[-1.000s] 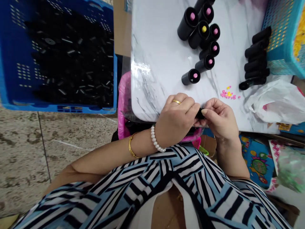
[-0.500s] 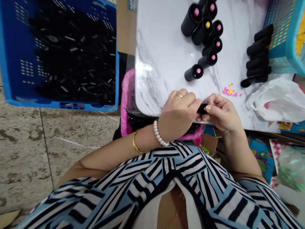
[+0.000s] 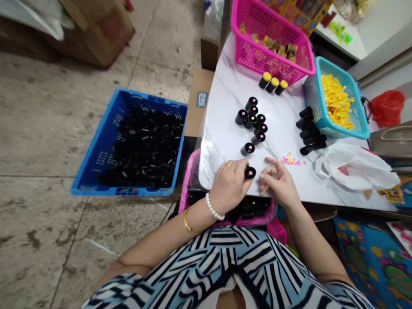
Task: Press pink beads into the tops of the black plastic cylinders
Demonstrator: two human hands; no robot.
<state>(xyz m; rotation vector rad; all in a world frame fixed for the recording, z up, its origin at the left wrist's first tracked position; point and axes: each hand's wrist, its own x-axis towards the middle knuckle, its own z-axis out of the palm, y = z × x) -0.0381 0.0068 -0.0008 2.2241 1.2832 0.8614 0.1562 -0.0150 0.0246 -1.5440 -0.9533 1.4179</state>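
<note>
Near the table's front edge, my left hand [image 3: 229,183] is wrapped around a small black cylinder [image 3: 250,173] with a pink piece in its open end. Just to the right, my right hand [image 3: 280,183] has its index finger stretched out and its other fingers curled loosely, apart from the cylinder. No object shows in it. Beyond the hands stand several black cylinders [image 3: 247,149] with pink pieces in their tops, and one with a yellow piece [image 3: 252,118]. Small pink and yellow pieces [image 3: 290,160] lie scattered past my right fingertips.
Black cylinders [image 3: 309,133] lie beside a turquoise basket [image 3: 341,128] of yellow parts. A white plastic bag [image 3: 360,171] rests at right. Three yellow-capped cylinders [image 3: 273,84] stand before a pink basket [image 3: 257,60]. Below left are a blue crate [image 3: 96,150] and a pink-rimmed bin [image 3: 189,167].
My right hand has come away from the cylinder and its fingers have spread. The left hand still holds the cylinder. The head view has shifted, showing more of the table's far side.
</note>
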